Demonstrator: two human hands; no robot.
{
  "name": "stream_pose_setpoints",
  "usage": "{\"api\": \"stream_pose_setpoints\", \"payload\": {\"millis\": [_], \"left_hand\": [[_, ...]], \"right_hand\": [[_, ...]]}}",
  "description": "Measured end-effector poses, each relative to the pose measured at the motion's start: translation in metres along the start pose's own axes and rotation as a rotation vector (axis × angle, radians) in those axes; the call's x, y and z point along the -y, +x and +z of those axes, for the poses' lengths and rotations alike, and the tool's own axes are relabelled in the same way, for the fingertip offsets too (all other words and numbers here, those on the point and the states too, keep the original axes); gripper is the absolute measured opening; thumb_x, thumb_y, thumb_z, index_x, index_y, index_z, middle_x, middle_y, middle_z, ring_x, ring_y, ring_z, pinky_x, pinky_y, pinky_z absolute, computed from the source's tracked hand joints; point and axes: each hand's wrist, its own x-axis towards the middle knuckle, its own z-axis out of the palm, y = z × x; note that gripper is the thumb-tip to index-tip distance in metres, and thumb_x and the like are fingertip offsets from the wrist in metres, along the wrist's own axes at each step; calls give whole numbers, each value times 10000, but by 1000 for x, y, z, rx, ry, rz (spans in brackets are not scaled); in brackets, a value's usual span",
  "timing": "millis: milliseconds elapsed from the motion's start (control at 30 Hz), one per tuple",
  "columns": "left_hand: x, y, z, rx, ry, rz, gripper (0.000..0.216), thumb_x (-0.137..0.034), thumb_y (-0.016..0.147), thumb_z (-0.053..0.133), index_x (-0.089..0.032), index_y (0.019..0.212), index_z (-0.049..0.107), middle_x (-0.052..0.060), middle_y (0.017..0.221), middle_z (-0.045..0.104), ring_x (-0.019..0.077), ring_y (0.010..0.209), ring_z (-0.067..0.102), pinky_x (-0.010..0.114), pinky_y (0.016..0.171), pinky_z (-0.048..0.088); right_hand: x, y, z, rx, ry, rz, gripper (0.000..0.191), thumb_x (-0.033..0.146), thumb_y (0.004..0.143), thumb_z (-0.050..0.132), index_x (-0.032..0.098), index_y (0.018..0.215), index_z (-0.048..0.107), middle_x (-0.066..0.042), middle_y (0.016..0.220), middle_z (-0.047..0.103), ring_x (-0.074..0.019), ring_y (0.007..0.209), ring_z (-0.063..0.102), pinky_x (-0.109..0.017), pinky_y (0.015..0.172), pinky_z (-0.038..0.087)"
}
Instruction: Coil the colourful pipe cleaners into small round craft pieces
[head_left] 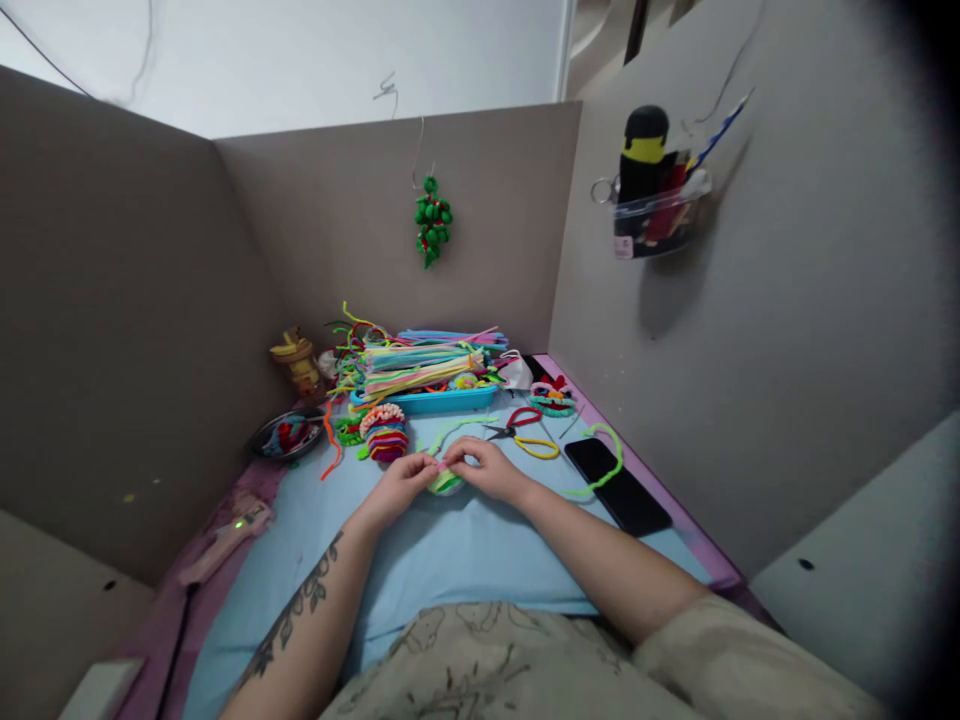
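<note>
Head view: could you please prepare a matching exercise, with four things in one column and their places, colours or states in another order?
1. scissors
2. phone
3. tray
4. small light-green piece

A. blue, holding pipe cleaners
B. at the fingertips of the left hand and right hand
C. black, lying flat
D. red and yellow handles

Pairs: 1-D, 2-C, 3-A, 4-B

Green and pink piece [448, 484], multicolour striped bundle [386, 440], light blue cloth [457, 555]
</note>
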Motion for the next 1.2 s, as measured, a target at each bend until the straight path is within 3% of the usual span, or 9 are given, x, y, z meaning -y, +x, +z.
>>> {"api": "stream_pose_setpoints", "payload": {"millis": [267,467,667,1200], "left_hand": [[2,-1,-1,33,-56,-18,330,-454,743,581,-126,775,581,-2,665,546,108,616,478,220,596,379],[-1,-2,-3,-19,-39,-3,280,-410,741,588,-132,738,556,-11,653,531,107,610,477,223,598,377],[-3,-2,-2,-54,75,23,262,-395,751,562,-134,728,556,-16,647,522,105,597,461,214,569,354],[-7,-5,11,-82,287,101,207,-310,766,502,-131,697,581,0,665,553,125,645,494,206,569,385]], "right_hand": [[0,-2,1,-58,-44,47,133,174,786,514,181,824,641,-16,770,626,-145,742,571,-273,713,444],[-8,-1,0,-61,160,97,153,246,836,496,186,924,605,-42,919,634,-164,876,588,-305,797,450],[-8,0,-3,-50,71,63,41,203,784,556,186,799,590,-48,955,628,-174,941,568,-338,880,408],[0,1,-1,-59,-43,70,105,104,675,567,167,617,505,-55,943,587,-160,899,540,-255,708,403]]}}
